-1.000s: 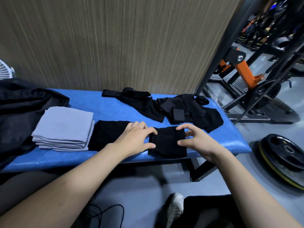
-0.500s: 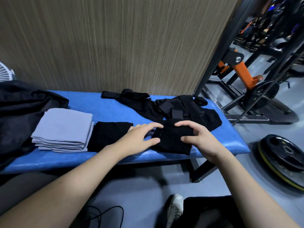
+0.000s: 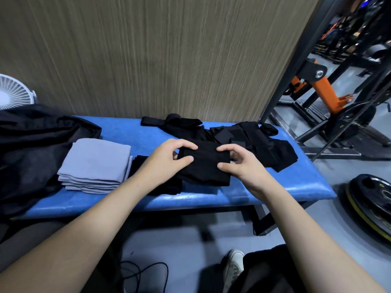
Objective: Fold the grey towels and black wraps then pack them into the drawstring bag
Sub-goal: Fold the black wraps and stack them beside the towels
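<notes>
The black wrap [image 3: 204, 166] sits folded between both hands at the middle of the blue bench [image 3: 304, 187], its long axis running left to right across the body. The left hand [image 3: 169, 160] pinches its left end between thumb and forefinger; the right hand [image 3: 240, 163] pinches the right end the same way. Both hands are equally near, one at each end. A folded black pile [image 3: 156, 180] lies just to the left, partly under the left forearm, so the likely move is a short carry leftward onto it, and the left hand is on the nearer side. Beyond that pile stands the stack of grey towels [image 3: 95, 166], already folded, and further left the black drawstring bag [image 3: 31, 149] lies slumped at the bench end. Behind the hands, unfolded wraps [image 3: 264, 144] sprawl toward the wall; one edge touches or lies under the held wrap and could drag along. A white fan [image 3: 12, 92] stands far left, a weight plate [image 3: 372, 204] on the floor at right.
</notes>
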Action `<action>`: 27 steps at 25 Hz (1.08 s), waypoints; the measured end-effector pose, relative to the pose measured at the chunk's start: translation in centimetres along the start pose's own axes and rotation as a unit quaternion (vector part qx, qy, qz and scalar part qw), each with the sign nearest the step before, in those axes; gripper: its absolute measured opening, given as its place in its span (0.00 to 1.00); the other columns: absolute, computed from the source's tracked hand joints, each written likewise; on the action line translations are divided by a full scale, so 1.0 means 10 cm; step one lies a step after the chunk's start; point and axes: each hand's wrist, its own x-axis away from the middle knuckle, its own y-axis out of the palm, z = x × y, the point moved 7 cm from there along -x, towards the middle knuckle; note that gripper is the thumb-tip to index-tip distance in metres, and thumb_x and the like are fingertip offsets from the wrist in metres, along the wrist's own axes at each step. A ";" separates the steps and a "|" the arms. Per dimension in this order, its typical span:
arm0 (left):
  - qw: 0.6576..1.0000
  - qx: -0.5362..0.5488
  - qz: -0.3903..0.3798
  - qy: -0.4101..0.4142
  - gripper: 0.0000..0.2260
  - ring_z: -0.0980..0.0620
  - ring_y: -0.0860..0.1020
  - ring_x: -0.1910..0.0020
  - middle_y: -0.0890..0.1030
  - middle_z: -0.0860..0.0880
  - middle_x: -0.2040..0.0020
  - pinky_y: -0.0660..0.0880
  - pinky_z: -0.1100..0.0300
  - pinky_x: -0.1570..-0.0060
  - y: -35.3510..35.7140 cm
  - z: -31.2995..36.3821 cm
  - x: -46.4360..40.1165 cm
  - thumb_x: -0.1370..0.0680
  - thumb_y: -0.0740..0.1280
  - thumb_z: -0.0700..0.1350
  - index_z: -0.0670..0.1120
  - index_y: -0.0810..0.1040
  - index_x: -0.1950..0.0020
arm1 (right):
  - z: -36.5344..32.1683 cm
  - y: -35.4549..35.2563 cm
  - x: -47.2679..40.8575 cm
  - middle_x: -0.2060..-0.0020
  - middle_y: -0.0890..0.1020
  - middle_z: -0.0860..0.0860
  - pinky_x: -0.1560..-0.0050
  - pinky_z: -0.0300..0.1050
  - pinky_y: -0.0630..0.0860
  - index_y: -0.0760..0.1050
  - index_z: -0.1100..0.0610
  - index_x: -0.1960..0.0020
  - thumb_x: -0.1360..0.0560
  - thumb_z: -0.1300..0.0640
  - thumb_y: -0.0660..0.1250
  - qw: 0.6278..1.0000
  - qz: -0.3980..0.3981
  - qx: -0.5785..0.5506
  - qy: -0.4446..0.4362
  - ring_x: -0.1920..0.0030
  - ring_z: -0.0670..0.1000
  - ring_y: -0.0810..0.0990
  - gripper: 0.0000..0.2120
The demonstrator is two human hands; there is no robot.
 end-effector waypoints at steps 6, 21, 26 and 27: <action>0.983 -0.176 0.038 -0.031 0.12 0.60 0.72 0.58 0.74 0.55 0.47 0.67 0.60 0.51 -0.49 -0.26 0.24 0.22 0.68 0.48 0.59 0.78 0.40 | 0.04 0.64 -0.27 0.44 0.80 0.58 0.46 0.55 0.81 0.80 0.50 0.43 0.28 0.65 0.75 0.998 -0.029 0.053 0.002 0.58 0.52 0.80 0.17; 0.931 -0.357 0.075 0.005 0.18 0.50 0.64 0.31 0.68 0.52 0.31 0.57 0.55 0.33 -0.63 -0.40 0.37 0.23 0.68 0.53 0.56 0.74 0.33 | 0.07 1.02 -0.42 0.46 0.67 0.47 0.46 0.41 0.72 0.74 0.42 0.34 0.24 0.45 0.71 0.925 -0.047 0.370 -0.074 0.53 0.41 0.71 0.20; 0.924 -0.379 0.003 0.057 0.21 0.54 0.68 0.33 0.70 0.59 0.34 0.50 0.60 0.29 -0.53 -0.37 0.37 0.22 0.66 0.57 0.59 0.71 0.30 | 0.07 1.01 -0.39 0.37 0.66 0.46 0.33 0.45 0.66 0.73 0.43 0.31 0.26 0.45 0.73 0.898 -0.088 0.411 -0.131 0.36 0.49 0.67 0.24; 0.922 -0.383 -0.005 0.052 0.21 0.54 0.68 0.33 0.70 0.60 0.34 0.49 0.60 0.28 -0.54 -0.39 0.37 0.22 0.66 0.58 0.59 0.71 0.30 | 0.10 1.02 -0.39 0.36 0.67 0.46 0.32 0.46 0.66 0.73 0.43 0.30 0.26 0.45 0.73 0.896 -0.101 0.415 -0.125 0.36 0.49 0.67 0.25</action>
